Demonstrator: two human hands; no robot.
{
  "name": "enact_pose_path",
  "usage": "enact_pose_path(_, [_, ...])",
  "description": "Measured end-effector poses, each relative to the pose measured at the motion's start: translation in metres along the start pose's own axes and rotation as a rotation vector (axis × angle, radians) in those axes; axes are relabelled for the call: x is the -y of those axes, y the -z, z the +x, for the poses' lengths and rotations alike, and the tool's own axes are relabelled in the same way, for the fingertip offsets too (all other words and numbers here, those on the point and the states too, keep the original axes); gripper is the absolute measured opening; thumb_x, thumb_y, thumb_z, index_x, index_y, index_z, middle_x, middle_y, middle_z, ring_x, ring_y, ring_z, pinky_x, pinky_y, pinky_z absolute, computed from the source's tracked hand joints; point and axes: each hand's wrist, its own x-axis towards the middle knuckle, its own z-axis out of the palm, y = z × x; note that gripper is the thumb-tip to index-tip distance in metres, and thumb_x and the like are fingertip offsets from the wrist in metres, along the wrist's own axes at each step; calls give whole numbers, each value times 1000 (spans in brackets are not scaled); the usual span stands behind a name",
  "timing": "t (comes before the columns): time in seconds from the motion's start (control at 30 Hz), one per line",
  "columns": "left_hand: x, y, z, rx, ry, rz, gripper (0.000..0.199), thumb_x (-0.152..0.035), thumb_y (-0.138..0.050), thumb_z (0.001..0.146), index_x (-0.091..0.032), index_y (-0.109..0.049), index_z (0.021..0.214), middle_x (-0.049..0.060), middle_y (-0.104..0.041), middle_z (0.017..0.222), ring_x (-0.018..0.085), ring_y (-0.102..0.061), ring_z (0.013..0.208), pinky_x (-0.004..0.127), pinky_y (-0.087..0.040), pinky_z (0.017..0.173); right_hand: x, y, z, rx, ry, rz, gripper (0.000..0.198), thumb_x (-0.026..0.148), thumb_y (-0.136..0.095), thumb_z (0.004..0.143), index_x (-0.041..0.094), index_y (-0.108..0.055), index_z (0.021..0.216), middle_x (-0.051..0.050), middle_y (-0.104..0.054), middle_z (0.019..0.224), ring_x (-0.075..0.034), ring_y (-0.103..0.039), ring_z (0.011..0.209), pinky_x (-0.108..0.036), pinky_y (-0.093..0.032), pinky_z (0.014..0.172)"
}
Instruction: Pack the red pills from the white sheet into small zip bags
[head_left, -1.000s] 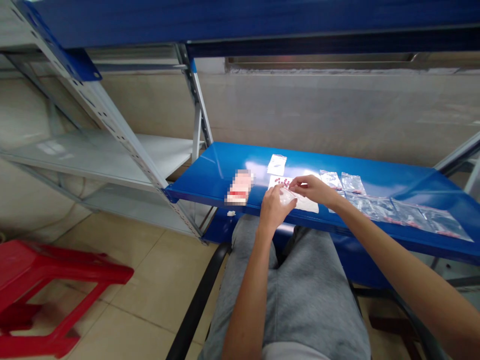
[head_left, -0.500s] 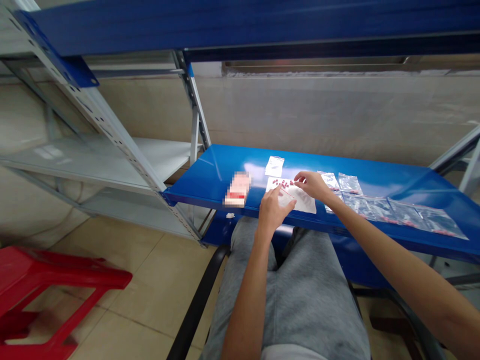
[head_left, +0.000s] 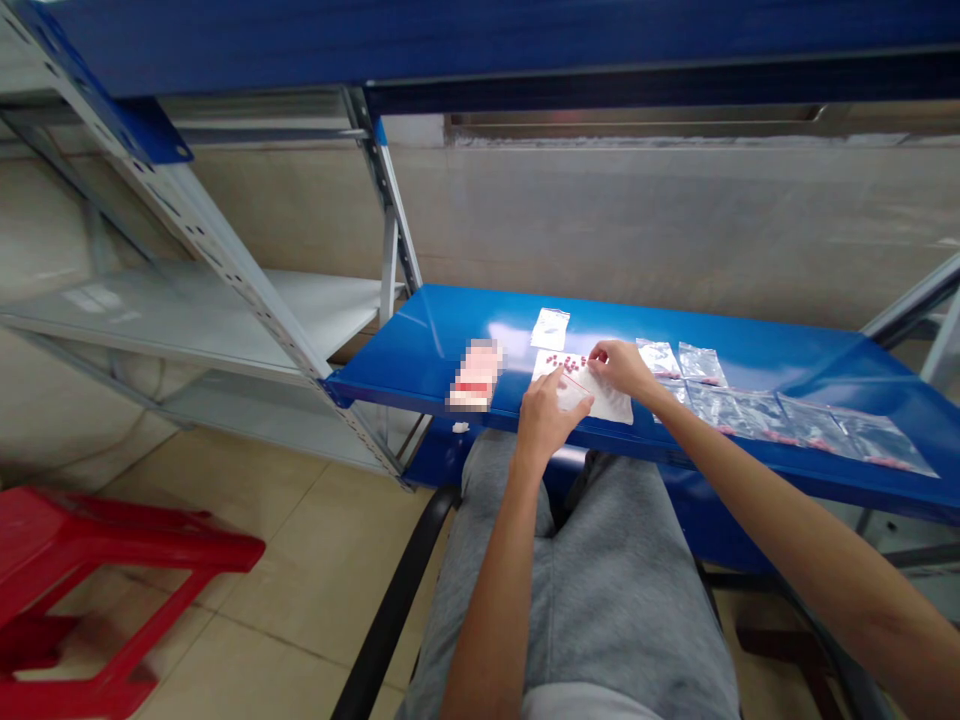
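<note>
A white sheet (head_left: 616, 404) lies on the blue shelf with several small red pieces (head_left: 568, 363) scattered over its far part. On its near part is a clear zip bag (head_left: 573, 392) with a red line along its mouth. My left hand (head_left: 546, 408) holds this bag down, index finger and thumb spread at either end of the mouth. At the right edge of the red pieces, my right hand (head_left: 616, 364) has its thumb and fingertips pinched together. Whatever is between those fingertips is too small to make out.
Several clear bags (head_left: 814, 428) with red pieces lie in rows on the right. Farther back lies another small bag (head_left: 550, 328), and a blurred pinkish packet (head_left: 475, 376) is at the left. The blue shelf (head_left: 420, 345) has a metal upright (head_left: 225, 265); a red stool (head_left: 135, 540) stands lower left.
My right hand's fingertips have drawn in slightly and the hand has turned a little by the red pieces. My left hand stays at the bag. The view has shifted slightly.
</note>
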Motion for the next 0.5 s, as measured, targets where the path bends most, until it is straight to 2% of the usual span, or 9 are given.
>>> enact_pose_path(0.1, [-1, 0, 0, 9, 16, -6, 60, -38, -79, 84, -16, -61, 137, 11, -74, 114, 26, -70, 108, 41, -55, 100, 4, 16, -9, 44, 14, 208, 16, 29, -67, 85, 17, -76, 83, -10, -76, 85, -21, -64, 75, -31, -45, 70])
enact_pose_path(0.23, [-3, 1, 0, 24, 23, -9, 61, -37, -79, 84, -15, -61, 139, 13, -73, 123, 27, -69, 110, 41, -55, 101, 19, 41, -26, 262, 110, 540, 28, 43, -67, 81, 17, -75, 84, -5, -71, 76, -17, -58, 67, -29, -43, 61])
enact_pose_path(0.37, [-6, 2, 0, 30, 20, 0, 59, -37, -78, 84, -14, -63, 136, 14, -73, 121, 28, -69, 110, 42, -55, 100, 36, 53, -36, 455, 203, 560, 26, 41, -65, 80, 18, -75, 80, -2, -67, 70, -14, -51, 61, -27, -39, 57])
enact_pose_path(0.5, [-5, 3, 0, 32, 14, -4, 58, -36, -78, 84, -13, -63, 135, 13, -74, 117, 28, -68, 110, 42, -55, 99, 36, 53, -32, 468, 199, 565, 27, 40, -63, 78, 18, -76, 80, -2, -67, 70, -13, -50, 60, -28, -39, 57])
